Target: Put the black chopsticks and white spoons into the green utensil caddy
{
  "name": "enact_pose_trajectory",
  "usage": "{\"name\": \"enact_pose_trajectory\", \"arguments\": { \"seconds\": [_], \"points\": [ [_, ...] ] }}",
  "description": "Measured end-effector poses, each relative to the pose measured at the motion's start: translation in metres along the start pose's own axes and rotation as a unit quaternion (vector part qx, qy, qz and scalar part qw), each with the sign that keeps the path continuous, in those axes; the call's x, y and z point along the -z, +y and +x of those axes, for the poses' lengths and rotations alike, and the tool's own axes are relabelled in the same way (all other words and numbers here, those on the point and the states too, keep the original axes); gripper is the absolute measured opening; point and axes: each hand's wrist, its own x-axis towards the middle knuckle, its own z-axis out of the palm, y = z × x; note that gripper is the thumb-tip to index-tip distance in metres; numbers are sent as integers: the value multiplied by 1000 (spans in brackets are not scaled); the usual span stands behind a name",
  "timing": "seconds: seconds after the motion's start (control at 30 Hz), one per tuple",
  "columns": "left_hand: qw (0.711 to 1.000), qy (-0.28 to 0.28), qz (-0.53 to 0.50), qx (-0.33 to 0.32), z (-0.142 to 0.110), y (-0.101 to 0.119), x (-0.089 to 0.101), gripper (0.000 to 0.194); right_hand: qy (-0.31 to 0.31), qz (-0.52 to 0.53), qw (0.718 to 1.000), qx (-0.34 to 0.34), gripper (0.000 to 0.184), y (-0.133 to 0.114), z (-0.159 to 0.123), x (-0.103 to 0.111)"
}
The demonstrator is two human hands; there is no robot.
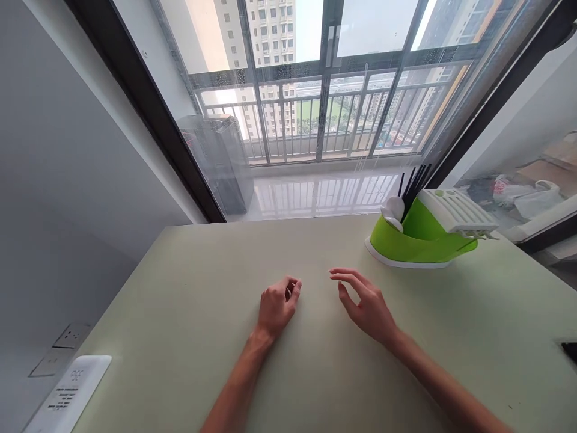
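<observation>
My left hand [276, 304] rests on the pale green table [189, 349] with its fingers curled in. Thumb and forefinger come together around a small dark gap, and no object shows in it. To the right, my right hand [366, 304] is open, with thumb and fingers apart and nothing between them. The nearest thing to it is a bright green holder [410, 248] with a white base. White spoons [393, 211] and dark chopsticks [415, 183] stand in the holder, and a white slotted rack [460, 211] covers its right part.
A white power strip [67, 394] lies at the left edge, near a wall socket [67, 337]. Behind the table is a glass window [311, 150] with dark frames, facing a balcony railing. A dark object [570, 350] pokes in at the right edge.
</observation>
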Motion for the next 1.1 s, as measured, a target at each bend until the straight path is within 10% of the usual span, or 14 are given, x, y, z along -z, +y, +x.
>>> {"name": "enact_pose_trajectory", "arguments": {
  "seconds": [0.3, 1.1],
  "points": [
    [1000, -11, 10, 7, 1, 2, 1, 33, -100, 128, 981, -108, 24, -2, 15, -53],
    [998, -17, 53, -6, 0, 5, -3, 31, -111, 131, 978, -114, 24, 1, 14, -52]
  ]
}}
